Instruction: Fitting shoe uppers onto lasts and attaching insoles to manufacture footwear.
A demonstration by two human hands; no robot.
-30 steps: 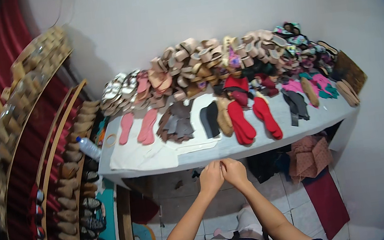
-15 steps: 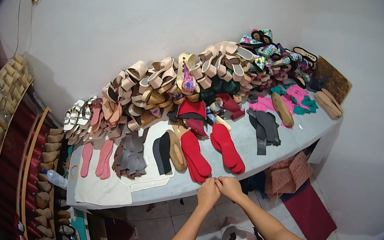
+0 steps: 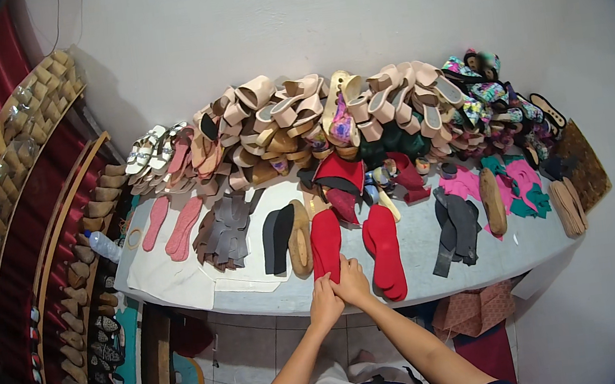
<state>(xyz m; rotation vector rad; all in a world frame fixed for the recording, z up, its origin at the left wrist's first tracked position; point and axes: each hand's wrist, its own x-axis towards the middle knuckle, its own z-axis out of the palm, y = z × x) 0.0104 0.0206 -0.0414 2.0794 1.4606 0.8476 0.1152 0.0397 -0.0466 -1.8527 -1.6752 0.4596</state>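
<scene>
Standing at a long, pale grey surface point(image 3: 417, 259) against a white wall, a person reached forward with both bare hands. The left grip point(image 3: 325, 303) and the right grip point(image 3: 351, 280) met at the near end of a stack of flat, bright red, sole-shaped pieces point(image 3: 325, 234). The fingers were bent and close together there, touching the stack or just above it; whether either grip was clasping it or merely resting could not be told. That red stack lay near the front edge, left of a second stack of red sole-shaped pieces point(image 3: 384, 248), which no hand touched.

As for progress, the shaping of the parts looked done: the red pieces had clean, rounded sole outlines and lay in two neat stacks. Joining seemed to be left, since neither stack carried a strap or a heel. Other parts also lay loose in groups: pink sole-shaped pieces point(image 3: 185, 230), dark brown flat cut pieces point(image 3: 226, 232), a black and grey sole stack point(image 3: 276, 238) beside a tan, foot-shaped form point(image 3: 299, 239), and dark grey strap-like strips point(image 3: 456, 227). Along the wall, a heap of pale pink heeled sandals point(image 3: 386, 102) looked assembled, or nearly so. How many pieces each red stack held could not be counted.
</scene>
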